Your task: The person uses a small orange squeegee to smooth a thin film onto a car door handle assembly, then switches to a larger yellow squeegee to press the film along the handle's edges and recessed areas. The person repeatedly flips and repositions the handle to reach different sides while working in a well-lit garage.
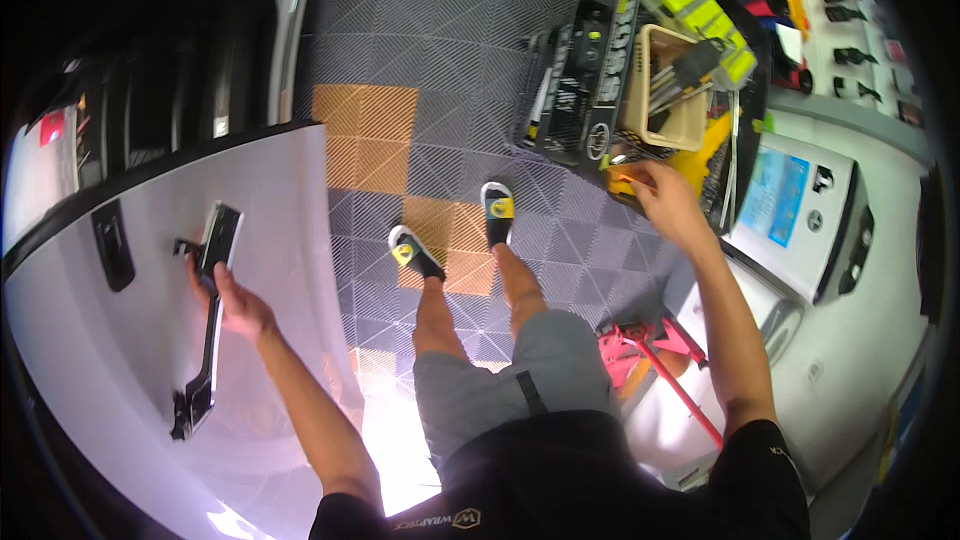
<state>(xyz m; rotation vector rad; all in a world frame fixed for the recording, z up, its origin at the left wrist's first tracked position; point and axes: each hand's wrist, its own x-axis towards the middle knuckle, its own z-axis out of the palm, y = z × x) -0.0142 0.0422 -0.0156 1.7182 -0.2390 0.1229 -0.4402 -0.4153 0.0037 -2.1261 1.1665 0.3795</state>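
Note:
Over a pale car door panel (275, 230), my left hand (240, 302) is closed around a car door handle (207, 355), long and black with a glossy face. A small dark bracket sticks out beside the fingers. Off to the right, my right hand (664, 198) is at the near corner of a black tool cart (597, 135). Its fingertips pinch a small orange piece (622, 181), whose exact kind I cannot make out. Next to that hand stands a tan bin (640, 70) with grey-handled tools (690, 70) in it.
A dark recess (112, 245) shows in the door panel. Yellow-green cases (690, 10) lie on the cart, and a black side caddy (575, 80) hangs from it. A white box-shaped machine (800, 210) and a red floor jack (640, 355) are at the right. Grey and orange tiles (365, 135) cover the floor.

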